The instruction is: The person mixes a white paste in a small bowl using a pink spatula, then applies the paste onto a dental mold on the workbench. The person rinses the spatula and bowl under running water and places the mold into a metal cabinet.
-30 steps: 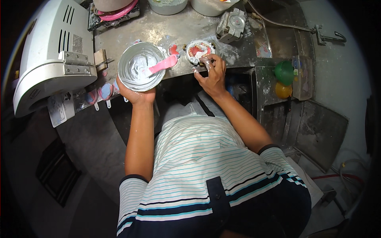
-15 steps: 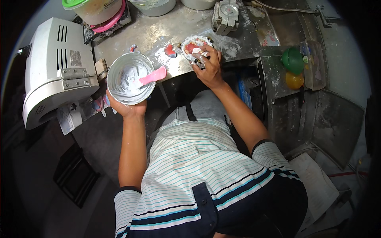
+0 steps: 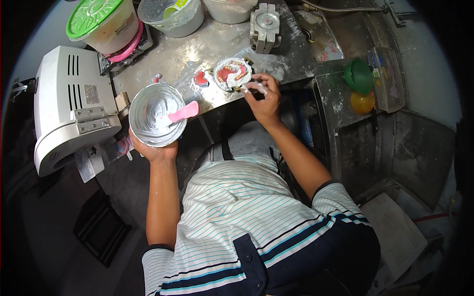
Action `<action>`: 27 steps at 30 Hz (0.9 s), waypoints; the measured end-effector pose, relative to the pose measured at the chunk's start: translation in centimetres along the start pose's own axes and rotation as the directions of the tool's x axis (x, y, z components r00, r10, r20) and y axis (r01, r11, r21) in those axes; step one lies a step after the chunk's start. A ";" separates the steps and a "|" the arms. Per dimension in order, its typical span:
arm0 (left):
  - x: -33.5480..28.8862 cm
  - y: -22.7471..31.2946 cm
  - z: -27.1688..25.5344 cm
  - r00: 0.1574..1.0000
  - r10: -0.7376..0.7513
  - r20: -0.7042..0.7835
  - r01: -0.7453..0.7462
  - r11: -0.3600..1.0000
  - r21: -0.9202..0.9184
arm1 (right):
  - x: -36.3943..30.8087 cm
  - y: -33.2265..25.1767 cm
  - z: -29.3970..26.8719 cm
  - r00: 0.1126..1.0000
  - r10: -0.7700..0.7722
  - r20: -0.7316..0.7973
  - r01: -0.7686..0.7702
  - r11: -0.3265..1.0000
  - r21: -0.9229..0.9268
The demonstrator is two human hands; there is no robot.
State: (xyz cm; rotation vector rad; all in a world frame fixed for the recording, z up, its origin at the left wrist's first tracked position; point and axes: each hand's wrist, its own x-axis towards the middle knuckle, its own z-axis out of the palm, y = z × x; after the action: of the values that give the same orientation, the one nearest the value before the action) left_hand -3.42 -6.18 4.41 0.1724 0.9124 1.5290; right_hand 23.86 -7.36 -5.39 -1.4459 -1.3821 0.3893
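Observation:
My left hand [image 3: 157,151] is wrapped under a round mixing bowl [image 3: 134,114] coated inside with white paste [image 3: 157,109]. A pink spatula [image 3: 184,112] leans in the paste, its handle over the bowl's right rim. On the bench's front edge sits a round dental flask [image 3: 217,82] filled with white plaster, holding pink denture bases with teeth [image 3: 226,74]. Just right of the flask, my right hand [image 3: 264,98] has its fingers curved and apart, smeared with white, with nothing visible between them. A loose red and grey piece [image 3: 201,78] lies left of the flask.
A closed metal flask [image 3: 266,30] stands farther back on the metal bench [image 3: 197,49]. Tubs, one with a green lid [image 3: 96,17], line the back. A white machine [image 3: 74,93] stands at left. Green [image 3: 359,76] and orange bowls [image 3: 363,102] rest at right.
My right hand has drawn back off the dental flask toward the right, uncovering the dentures. The left hand still holds the bowl; the whole view has shifted slightly.

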 end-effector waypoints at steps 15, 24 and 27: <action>0.3 -3.9 3.2 1.000 0.019 -0.019 -0.022 0.986 -0.165 | 3.6 0.2 -1.7 0.939 -0.037 0.343 0.091 0.985 -0.145; 0.8 -5.1 3.7 0.996 0.045 0.072 -0.042 0.998 -0.043 | 8.0 -7.8 -4.6 0.941 -0.192 0.278 0.204 0.979 -0.018; 1.6 -6.5 4.1 0.982 0.096 0.161 -0.098 0.995 0.001 | 9.9 -11.9 -3.9 0.863 -0.021 0.505 0.016 1.000 0.015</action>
State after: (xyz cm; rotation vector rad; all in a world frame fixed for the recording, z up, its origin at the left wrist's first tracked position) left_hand 3.72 -3.63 2.45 0.3465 0.7917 1.5762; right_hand 23.47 -3.06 9.96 -1.3731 -1.8037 0.8069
